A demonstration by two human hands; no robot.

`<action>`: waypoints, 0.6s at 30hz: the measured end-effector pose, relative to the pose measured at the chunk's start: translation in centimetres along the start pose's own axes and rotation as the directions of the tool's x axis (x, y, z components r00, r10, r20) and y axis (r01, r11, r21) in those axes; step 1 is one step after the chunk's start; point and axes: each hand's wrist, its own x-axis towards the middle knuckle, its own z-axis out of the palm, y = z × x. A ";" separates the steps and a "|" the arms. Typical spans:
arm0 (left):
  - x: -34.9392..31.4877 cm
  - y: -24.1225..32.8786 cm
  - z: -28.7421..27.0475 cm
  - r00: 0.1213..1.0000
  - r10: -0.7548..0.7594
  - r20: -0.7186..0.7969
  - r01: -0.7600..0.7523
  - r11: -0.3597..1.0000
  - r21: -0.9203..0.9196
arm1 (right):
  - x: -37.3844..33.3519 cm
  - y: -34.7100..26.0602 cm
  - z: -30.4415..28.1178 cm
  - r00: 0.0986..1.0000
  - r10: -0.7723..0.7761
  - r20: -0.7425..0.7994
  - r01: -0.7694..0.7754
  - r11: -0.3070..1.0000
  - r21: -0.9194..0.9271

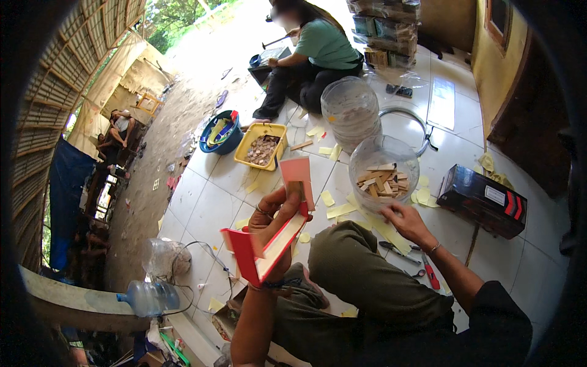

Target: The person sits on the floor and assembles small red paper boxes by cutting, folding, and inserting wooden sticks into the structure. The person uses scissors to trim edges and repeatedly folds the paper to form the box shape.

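My left hand (pixel 270 227) grips a red-and-white folded piece (pixel 284 244), long and narrow with upright end flaps. Its fingers and thumb wrap round the middle, and the flap nearer me is blurred. My right hand (pixel 406 221) is beside the near rim of a clear plastic tub (pixel 411 160). The fingers there are loosely bent and apart, with no held thing visible. Short wooden strips (pixel 382 181) lie heaped inside that tub. Below my right hand, a yellow paper strip (pixel 389 235) and pliers (pixel 397 251) lie on the tiles.
A red-handled cutter (pixel 431 273) lies near my knee. To the right is a black box (pixel 483 200). Beyond are a yellow basin (pixel 278 136) of small pieces, a blue basin (pixel 229 140) and stacked clear tubs (pixel 351 113). A seated person (pixel 324 46) holds a hammer.
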 end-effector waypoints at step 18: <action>-2.6 3.0 -3.4 0.981 0.030 0.192 -0.060 0.986 0.156 | 3.4 -22.3 6.1 0.912 -0.265 0.314 0.060 0.843 0.535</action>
